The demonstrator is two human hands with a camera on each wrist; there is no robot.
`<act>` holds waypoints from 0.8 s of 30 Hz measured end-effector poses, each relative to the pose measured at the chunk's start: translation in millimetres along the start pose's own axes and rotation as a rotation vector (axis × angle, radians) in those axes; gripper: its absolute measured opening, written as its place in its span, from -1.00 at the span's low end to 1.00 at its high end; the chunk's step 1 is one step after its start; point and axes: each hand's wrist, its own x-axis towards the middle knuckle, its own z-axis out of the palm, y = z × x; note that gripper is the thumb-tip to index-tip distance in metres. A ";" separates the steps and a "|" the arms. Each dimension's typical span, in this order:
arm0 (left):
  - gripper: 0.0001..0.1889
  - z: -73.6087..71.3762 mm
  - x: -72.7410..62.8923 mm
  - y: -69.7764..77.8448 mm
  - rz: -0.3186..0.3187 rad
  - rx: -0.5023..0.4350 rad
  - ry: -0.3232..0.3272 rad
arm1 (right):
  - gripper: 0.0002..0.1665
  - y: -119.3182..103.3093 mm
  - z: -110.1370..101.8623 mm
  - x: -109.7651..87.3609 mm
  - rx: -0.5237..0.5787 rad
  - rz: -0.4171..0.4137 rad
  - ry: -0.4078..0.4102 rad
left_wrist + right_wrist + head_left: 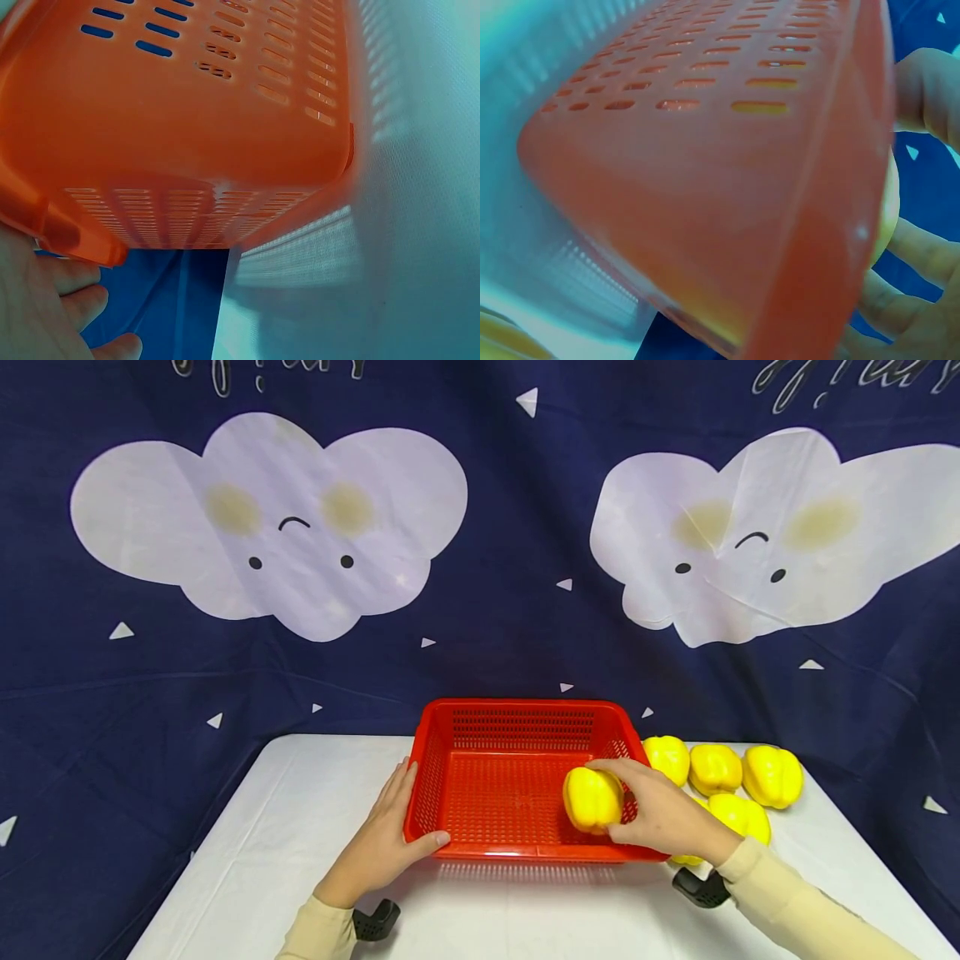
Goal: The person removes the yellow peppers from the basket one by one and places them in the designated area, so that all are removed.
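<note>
A red plastic basket (517, 852) with slotted walls stands on the white table. My left hand (386, 843) rests at its front left corner, thumb over the front rim and fingers straight along the left side. In the left wrist view those fingers (82, 304) extend past the basket's outer wall (172, 135). My right hand (663, 806) holds a yellow bell pepper (592, 800) between thumb and fingers, over the right part of the basket. In the right wrist view the basket wall (682, 165) hides most of that pepper (889, 202).
Several more yellow bell peppers (715, 768) sit on the table (277, 843) just right of the basket, some partly behind my right hand and wrist. A dark blue cloth (517, 568) with cloud prints hangs behind the table.
</note>
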 end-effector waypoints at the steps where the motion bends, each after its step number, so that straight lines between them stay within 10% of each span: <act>1: 0.14 -0.1 -0.1 0.0 0.000 0.000 -0.001 | -0.03 0.4 -1.1 -0.8 0.006 0.003 0.008; 24: 0.16 -0.7 -0.4 0.4 -0.009 -0.012 -0.001 | -0.06 15.9 -28.7 -29.2 0.093 0.013 0.146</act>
